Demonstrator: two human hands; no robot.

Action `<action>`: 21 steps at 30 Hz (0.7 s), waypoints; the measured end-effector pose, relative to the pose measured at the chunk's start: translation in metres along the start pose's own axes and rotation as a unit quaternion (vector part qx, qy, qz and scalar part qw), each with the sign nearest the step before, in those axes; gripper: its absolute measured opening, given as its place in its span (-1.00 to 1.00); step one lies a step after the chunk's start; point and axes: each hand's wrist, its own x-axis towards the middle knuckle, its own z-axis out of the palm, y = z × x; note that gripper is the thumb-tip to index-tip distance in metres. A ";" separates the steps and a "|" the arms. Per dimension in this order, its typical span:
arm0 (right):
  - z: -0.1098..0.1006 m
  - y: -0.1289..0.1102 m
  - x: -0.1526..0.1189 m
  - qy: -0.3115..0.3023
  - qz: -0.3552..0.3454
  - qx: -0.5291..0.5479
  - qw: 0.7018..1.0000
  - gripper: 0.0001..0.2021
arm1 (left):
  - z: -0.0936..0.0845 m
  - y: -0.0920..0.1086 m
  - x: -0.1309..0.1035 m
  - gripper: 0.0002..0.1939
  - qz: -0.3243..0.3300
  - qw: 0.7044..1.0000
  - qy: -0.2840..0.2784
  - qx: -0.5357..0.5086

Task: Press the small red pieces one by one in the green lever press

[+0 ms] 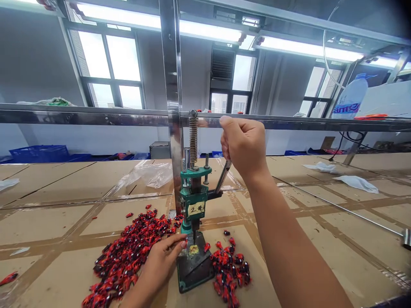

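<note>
Green, the press (193, 201) is bearing a label (196, 208) reading "2 #" and standing on cardboard (54, 222) between red-and-black piles (138, 239). The right hand (245, 145) is clenching the lever (222, 178), forearm raised; the left hand (163, 256) is reaching low, perhaps pinching a red part (185, 241).

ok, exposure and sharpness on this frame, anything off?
Head view: tube lights and window panes blown white, glare on the steel post, upper right corner dark, wide-lens stretch toward the edges, red parts beside the press slightly smeared.
</note>
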 end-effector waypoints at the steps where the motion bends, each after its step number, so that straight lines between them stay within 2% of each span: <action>1: 0.000 0.001 0.001 -0.001 -0.001 0.000 1.000 -0.50 | 0.010 -0.002 -0.002 -0.64 0.011 1.000 0.010 0.020; 5: -0.001 0.004 0.004 -0.005 0.001 0.006 1.000 -0.50 | 0.032 -0.008 -0.005 -0.68 0.009 0.997 0.044 0.062; 10: -0.001 0.003 0.002 -0.010 -0.004 0.010 1.000 -0.50 | 0.033 -0.012 -0.005 -0.69 -0.017 0.999 0.047 0.015; 17: 0.001 0.005 0.005 -0.005 0.003 0.013 1.000 -0.50 | 0.027 -0.018 -0.005 -0.76 0.090 0.985 0.056 0.133; 21: 0.005 0.012 0.014 -0.015 0.008 -0.004 1.000 -0.50 | 0.027 -0.020 -0.009 -0.78 0.111 0.981 0.067 0.144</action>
